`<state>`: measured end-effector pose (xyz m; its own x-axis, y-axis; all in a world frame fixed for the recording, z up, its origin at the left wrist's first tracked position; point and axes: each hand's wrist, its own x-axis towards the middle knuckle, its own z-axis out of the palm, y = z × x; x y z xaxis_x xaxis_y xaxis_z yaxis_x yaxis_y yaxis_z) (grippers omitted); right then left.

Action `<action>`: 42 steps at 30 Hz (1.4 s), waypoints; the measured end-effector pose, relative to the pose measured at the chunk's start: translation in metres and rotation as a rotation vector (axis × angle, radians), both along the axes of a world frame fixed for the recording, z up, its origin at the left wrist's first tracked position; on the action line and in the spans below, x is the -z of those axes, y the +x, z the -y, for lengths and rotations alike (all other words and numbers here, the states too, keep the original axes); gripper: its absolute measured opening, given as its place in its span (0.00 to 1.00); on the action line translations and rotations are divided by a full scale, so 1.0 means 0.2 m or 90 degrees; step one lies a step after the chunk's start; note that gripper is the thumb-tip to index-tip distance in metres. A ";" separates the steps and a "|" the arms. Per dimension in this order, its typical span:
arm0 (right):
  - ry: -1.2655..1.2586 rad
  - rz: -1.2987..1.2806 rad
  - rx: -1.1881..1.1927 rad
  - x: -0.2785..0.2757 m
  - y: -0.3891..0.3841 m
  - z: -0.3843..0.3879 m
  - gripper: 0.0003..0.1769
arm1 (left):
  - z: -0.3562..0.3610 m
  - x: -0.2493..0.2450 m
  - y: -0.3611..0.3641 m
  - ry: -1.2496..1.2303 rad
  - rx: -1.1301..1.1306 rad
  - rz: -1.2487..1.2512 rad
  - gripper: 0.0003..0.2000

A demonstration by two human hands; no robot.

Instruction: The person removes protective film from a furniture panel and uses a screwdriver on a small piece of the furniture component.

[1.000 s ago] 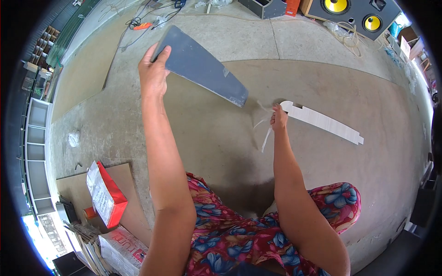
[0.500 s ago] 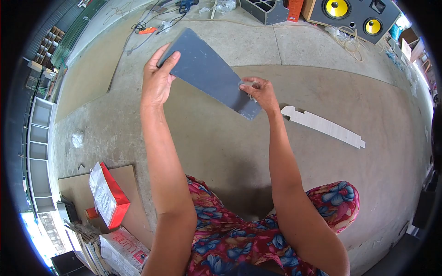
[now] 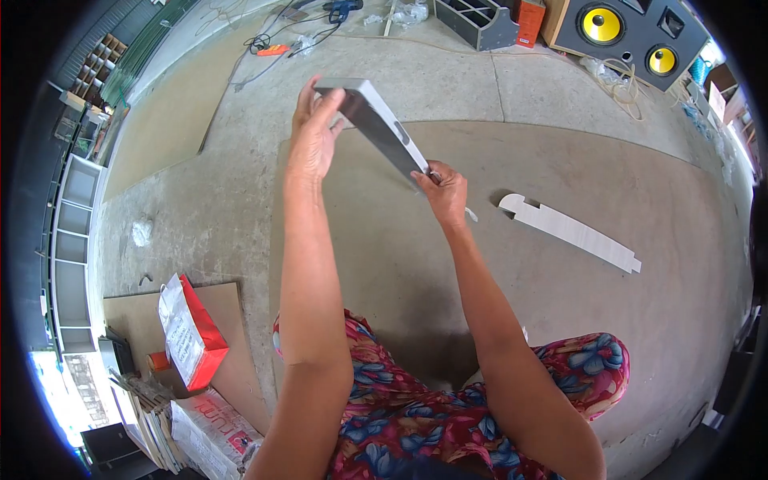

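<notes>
I hold a grey tapered panel [image 3: 376,124] up in front of me, turned almost edge-on. My left hand [image 3: 314,136] grips its wide upper end. My right hand [image 3: 442,190] pinches its narrow lower end, with a bit of white strip showing by the fingers. A long white notched board [image 3: 570,231] lies on the brown floor sheet [image 3: 608,168] to the right of my right hand. My legs in flowered cloth show below.
A red and white paper bag [image 3: 190,336] stands at lower left by stacked papers and cardboard. A black speaker box with yellow cones [image 3: 632,28] and a grey compartment box [image 3: 478,18] sit at the top. Cables and tools lie at top centre. White shelving runs along the left.
My right hand left the white board on the floor and took the panel's narrow end. The panel has rotated from flat-facing to nearly edge-on.
</notes>
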<state>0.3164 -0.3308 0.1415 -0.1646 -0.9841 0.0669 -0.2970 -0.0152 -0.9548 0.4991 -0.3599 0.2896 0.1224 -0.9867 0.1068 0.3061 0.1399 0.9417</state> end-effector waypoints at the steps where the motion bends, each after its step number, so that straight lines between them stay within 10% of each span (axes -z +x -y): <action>1: -0.025 -0.028 0.015 0.01 0.02 0.00 0.14 | 0.02 0.03 0.00 0.019 -0.006 -0.037 0.29; 6: -0.033 -0.137 0.051 0.08 0.06 -0.03 0.13 | 0.07 0.16 0.00 0.104 -0.051 -0.107 0.37; 15: 0.052 -0.020 -0.239 0.09 0.00 0.01 0.21 | 0.10 0.18 0.23 0.196 -0.055 -0.195 0.21; 29: 0.139 0.249 0.066 0.24 -0.35 0.19 0.09 | -0.10 -0.08 0.33 0.253 0.006 0.702 0.17; 42: 0.197 0.120 0.092 0.63 -0.45 0.12 0.10 | -0.08 0.11 0.46 0.188 -0.144 0.693 0.16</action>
